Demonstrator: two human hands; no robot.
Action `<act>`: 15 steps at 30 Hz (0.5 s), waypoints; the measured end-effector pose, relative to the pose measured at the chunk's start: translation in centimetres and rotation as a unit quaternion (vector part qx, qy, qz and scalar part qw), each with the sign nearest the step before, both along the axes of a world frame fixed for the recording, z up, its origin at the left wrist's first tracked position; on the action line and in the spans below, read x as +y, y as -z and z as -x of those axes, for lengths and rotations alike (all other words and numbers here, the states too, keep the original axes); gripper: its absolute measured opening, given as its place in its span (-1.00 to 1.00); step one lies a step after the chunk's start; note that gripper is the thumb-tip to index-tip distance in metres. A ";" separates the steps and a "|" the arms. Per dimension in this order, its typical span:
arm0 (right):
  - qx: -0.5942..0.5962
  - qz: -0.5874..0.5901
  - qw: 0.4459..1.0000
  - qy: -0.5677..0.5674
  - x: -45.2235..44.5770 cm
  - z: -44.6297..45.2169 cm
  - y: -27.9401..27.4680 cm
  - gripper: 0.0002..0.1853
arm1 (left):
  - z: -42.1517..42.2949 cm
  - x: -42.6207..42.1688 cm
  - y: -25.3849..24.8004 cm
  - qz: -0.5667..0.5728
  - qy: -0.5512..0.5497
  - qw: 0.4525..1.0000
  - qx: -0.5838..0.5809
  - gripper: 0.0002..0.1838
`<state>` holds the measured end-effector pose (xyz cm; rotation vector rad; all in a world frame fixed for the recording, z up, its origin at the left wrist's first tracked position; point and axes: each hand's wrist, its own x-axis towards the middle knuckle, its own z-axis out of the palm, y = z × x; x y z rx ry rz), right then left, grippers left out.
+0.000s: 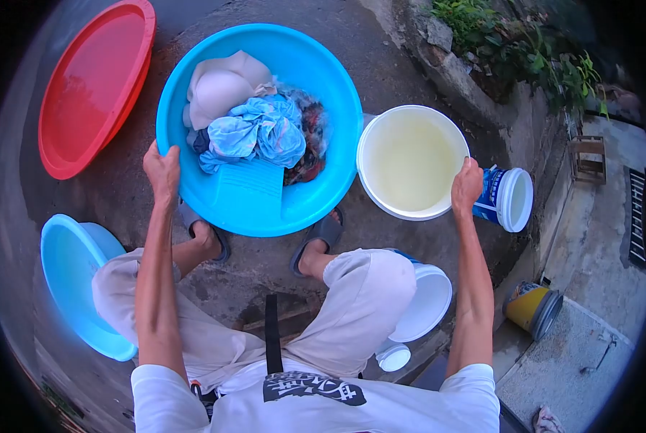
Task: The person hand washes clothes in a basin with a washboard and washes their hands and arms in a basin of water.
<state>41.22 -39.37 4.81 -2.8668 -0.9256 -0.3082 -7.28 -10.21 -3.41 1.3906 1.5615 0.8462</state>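
My left hand (162, 173) is closed on the left rim of a large blue basin (323, 54). In the basin lie a beige cloth item (225, 86), a bunched light-blue cloth (261, 133), and dark red cloth (313, 141) at the right. A ribbed washboard surface (243, 191) shows at the basin's near side. My right hand (467, 186) grips the right rim of a white bucket (409, 162) holding pale yellowish liquid. This bucket stands beside the basin's right edge.
A red basin (95, 83) is at the upper left, another blue basin (74, 278) at the lower left. Right of my hand lies a blue-labelled bucket (514, 198). A white bucket (424, 303), a small white tub (393, 356) and a yellow bucket (531, 309) are nearer. Plants (547, 65) grow beyond a stone edge.
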 end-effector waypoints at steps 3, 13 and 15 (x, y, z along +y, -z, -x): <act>-0.004 0.015 1.000 0.003 0.2 -0.1 0.1 -0.66 | 0.1 -0.2 -0.2 0.004 0.000 1.000 0.004 -0.74; 0.012 -0.003 1.000 0.003 2.4 1.0 -0.4 -0.65 | 0.6 -0.2 1.1 0.000 -0.012 1.000 0.017 -0.74; 0.009 0.005 1.000 0.004 2.6 0.7 -0.5 -0.65 | 1.0 -0.1 1.6 -0.002 -0.004 1.000 0.014 -0.75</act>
